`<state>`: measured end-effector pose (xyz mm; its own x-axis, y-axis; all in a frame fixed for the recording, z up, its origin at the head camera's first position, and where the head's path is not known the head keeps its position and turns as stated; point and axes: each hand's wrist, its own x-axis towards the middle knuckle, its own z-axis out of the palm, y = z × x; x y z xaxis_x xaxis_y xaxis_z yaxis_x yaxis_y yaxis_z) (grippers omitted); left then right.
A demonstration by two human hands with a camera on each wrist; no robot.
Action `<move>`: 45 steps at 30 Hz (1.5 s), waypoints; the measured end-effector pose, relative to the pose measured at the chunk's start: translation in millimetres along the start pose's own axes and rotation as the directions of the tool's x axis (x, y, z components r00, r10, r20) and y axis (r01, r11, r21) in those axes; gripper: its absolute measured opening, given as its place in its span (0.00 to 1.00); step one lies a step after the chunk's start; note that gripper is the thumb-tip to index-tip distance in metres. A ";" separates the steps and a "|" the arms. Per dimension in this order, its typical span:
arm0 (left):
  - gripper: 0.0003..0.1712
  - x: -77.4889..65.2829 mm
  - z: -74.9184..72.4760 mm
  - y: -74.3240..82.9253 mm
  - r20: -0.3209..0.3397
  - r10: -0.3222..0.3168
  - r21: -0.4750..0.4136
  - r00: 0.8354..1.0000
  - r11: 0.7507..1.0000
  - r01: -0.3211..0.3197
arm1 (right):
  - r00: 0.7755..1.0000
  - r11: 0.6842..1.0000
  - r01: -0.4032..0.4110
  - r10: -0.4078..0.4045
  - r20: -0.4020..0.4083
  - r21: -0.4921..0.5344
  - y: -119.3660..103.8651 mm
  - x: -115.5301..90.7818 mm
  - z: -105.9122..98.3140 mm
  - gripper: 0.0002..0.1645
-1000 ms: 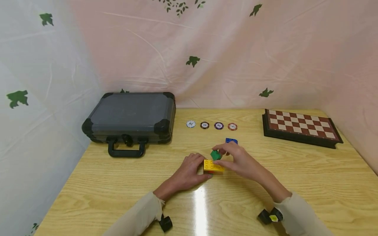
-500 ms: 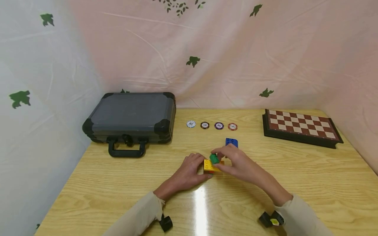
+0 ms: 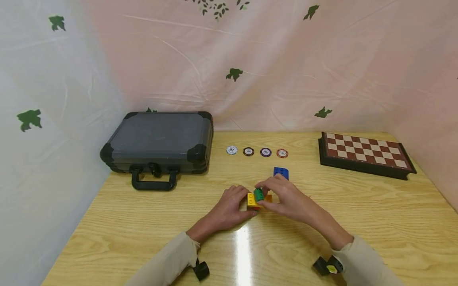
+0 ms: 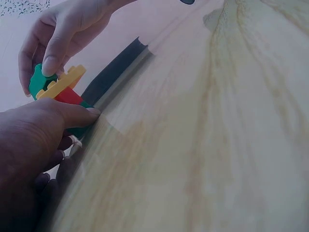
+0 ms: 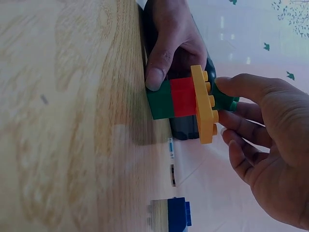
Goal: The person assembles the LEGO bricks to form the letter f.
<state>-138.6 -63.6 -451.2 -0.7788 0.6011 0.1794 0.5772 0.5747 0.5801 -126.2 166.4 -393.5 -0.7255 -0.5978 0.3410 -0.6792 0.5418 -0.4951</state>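
A stack of toy building bricks stands on the table in front of me. In the right wrist view it has a green bottom brick [image 5: 161, 102], a red brick [image 5: 183, 96] in the middle and a longer yellow brick [image 5: 204, 108] on top. My left hand [image 3: 229, 208] grips the stack low down, thumb against the bottom brick. Between thumb and fingers my right hand [image 3: 288, 197] pinches a second green brick [image 3: 258, 194], right at the yellow brick's studs. A blue brick [image 3: 280, 172] lies just beyond the right hand, partly hidden by it in the head view.
A grey case [image 3: 161, 137] with black corners lies at the back left, its handle [image 3: 154, 185] toward me. Several poker chips [image 3: 231, 150] form a row behind the bricks. At the back right is a checkered board box [image 3: 365, 151]. A curtain [image 3: 272, 51] hangs behind the table.
My right hand has lowered the green brick slightly left and down onto the yellow brick's top, turning it more upright. The blue brick shows more. The left hand has stayed still.
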 end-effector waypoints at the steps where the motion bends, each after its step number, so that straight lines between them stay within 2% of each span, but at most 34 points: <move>1: 0.20 0.1 -0.1 0.0 0.001 -0.001 0.001 1.000 1.000 0.001 | 1.000 1.000 -0.001 0.001 0.002 -0.002 -0.2 0.1 0.0 0.22; 20: 0.21 -0.6 0.1 0.1 -0.002 0.000 0.004 1.000 1.000 0.000 | 0.999 0.995 0.036 -0.037 -0.010 -0.089 -1.7 2.2 5.0 0.22; 45: 0.22 -0.2 1.1 0.2 -0.009 0.006 0.003 1.000 1.000 -0.006 | 0.998 0.990 0.062 -0.062 0.004 -0.127 -4.2 4.0 3.9 0.21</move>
<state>-138.1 -62.9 -451.9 -0.7774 0.5995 0.1904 0.5829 0.5728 0.5763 -125.9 159.4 -393.2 -0.6815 -0.6328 0.3674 -0.7315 0.5744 -0.3675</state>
